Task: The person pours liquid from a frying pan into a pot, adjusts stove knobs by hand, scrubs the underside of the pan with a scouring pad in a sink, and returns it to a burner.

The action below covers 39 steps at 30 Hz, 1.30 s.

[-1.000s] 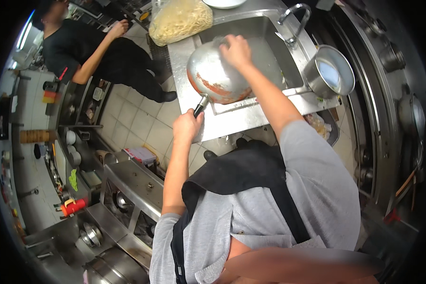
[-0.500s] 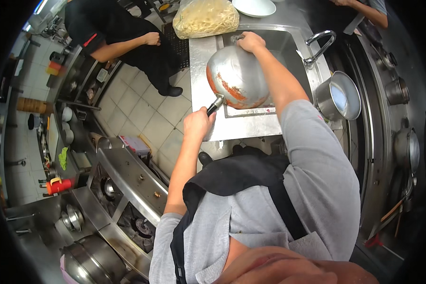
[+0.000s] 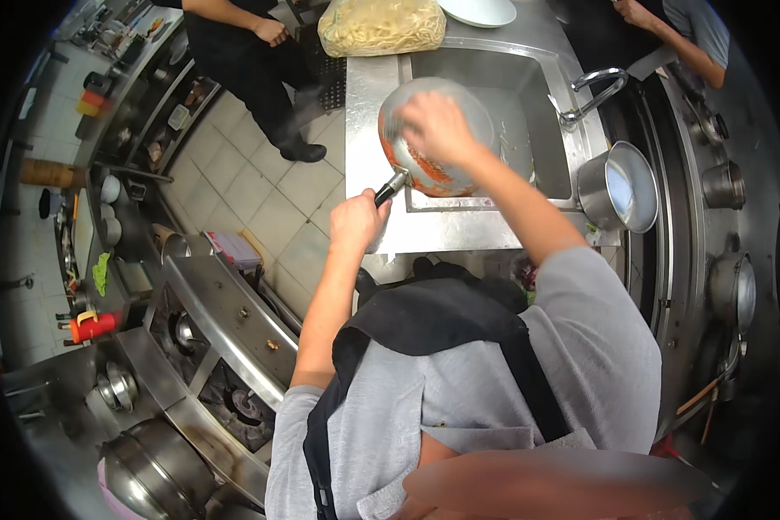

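The right hand (image 3: 438, 128) was blurred, so its grip was hard to read; it lay over the inside of the pan (image 3: 433, 139), its fingers apparently bunched, and whether it held a cloth or scourer could not be told. It also hid much of the pan's bowl. What showed of the inside was smeared with orange-red residue along the near rim. The pan was tilted up on edge over the near-left corner of the sink (image 3: 529, 104), its open side facing the person, its long axis running from the bowl down and left to the dark handle (image 3: 390, 186), which pointed toward the near edge of the steel counter (image 3: 368, 104). The left hand (image 3: 358, 224) was closed tight around the end of that handle, just above the counter's near edge. The sink basin looked wet, with pale scraps on its floor that were too small to name. A curved tap (image 3: 594, 91) stood at the sink's right edge. Beside the sink's near-right corner sat a steel pot (image 3: 620, 186), its inside shiny and its contents not discernible. At the counter's far-left corner lay a clear bag of noodles (image 3: 381, 26), and a white plate (image 3: 477, 10) beyond it was cut off by the frame's top edge. Two other people stood at the far side, mostly cropped.
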### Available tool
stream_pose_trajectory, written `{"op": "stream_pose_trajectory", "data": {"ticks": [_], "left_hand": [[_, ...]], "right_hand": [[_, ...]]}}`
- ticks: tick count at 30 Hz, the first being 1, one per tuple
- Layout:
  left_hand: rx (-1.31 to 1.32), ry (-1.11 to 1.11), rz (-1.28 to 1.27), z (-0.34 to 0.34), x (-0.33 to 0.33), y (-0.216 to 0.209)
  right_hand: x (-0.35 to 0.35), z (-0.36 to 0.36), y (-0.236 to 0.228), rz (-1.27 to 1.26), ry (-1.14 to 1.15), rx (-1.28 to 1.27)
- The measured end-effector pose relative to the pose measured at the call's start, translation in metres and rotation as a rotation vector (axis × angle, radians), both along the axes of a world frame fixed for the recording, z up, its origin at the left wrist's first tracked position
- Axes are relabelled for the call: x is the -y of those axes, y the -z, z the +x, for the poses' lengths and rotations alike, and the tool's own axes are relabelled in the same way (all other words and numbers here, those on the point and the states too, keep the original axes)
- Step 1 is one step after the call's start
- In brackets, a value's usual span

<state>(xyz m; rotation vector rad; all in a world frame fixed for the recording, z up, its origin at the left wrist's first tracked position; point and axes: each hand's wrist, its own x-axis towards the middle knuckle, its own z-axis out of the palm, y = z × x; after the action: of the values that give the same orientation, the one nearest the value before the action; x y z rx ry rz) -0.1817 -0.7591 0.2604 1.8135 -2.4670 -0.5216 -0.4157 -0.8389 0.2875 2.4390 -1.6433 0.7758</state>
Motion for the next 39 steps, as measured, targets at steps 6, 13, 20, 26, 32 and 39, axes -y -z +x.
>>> {"op": "stream_pose_trajectory", "data": {"ticks": [6, 13, 20, 26, 32, 39], "left_hand": [[0.018, 0.047, -0.009, -0.011, 0.004, -0.003], [0.016, 0.020, -0.011, 0.001, -0.001, 0.005], [0.030, 0.061, -0.014, -0.014, 0.002, -0.001], [0.032, 0.025, 0.020, -0.003, 0.001, 0.000], [0.028, 0.092, -0.012, -0.016, 0.002, -0.002], [0.033, 0.043, 0.020, -0.002, -0.002, 0.002]], "right_hand": [[0.061, -0.072, 0.011, 0.184, 0.331, 0.314], [0.013, -0.018, 0.018, -0.008, 0.262, 0.246], [0.048, -0.106, 0.036, 0.202, 0.644, 0.501], [-0.032, -0.011, 0.037, -0.161, 0.210, 0.321], [0.032, -0.119, 0.044, 0.288, 0.775, 0.553], [-0.074, 0.000, 0.034, -0.147, 0.133, 0.211]]}}
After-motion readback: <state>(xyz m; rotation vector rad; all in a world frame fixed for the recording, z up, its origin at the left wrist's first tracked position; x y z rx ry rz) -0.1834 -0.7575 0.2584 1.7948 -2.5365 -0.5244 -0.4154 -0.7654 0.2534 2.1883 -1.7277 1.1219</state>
